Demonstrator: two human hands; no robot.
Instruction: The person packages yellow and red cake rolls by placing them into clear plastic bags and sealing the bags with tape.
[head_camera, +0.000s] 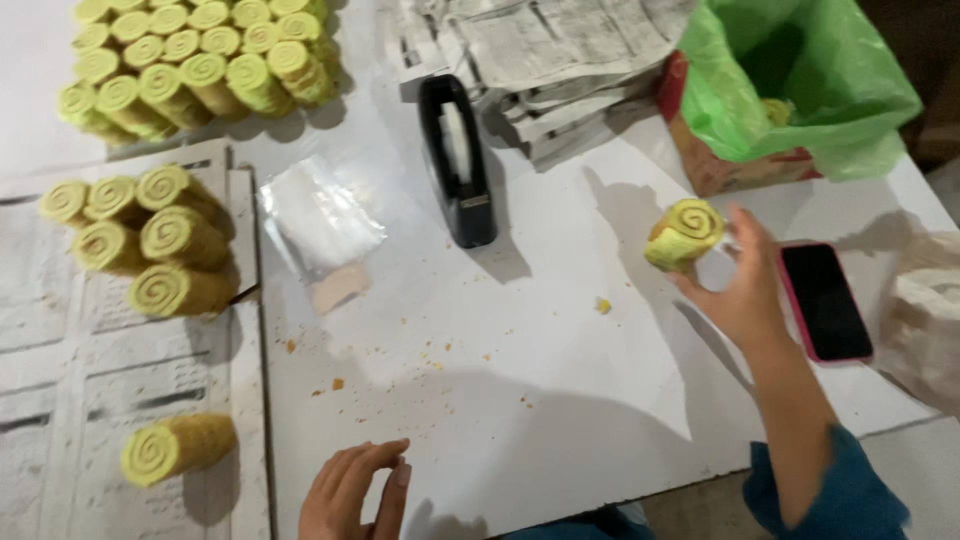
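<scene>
We see a clear plastic pouch (318, 222) mid-tabletop, a red box w/ green bag (800, 80) top right, and a dark phone screen (824, 300) at right.

The yellow roll (686, 233) in the right hand (748, 290) looks soft and matt, its cut end a fibrous spiral, slightly crumbly. The rolls (150, 235) on the newspaper sheets (60, 330) and the stacked rolls (190, 60) show the same dull, coarse finish. The surface (540, 400) is covered in white paper, smooth and matt, speckled with orange crumbs (338, 383). The tape dispenser (457, 160) is glossy black plastic. A clear plastic pouch (320, 215) looks thin and shiny. The bag (800, 70) is thin green plastic film, crinkled and translucent. The phone (824, 300) has a glossy black glass screen in a pink case. The folded newspapers (560, 60) are dull printed paper. The sleeve (850, 490) is blue cloth.
</scene>
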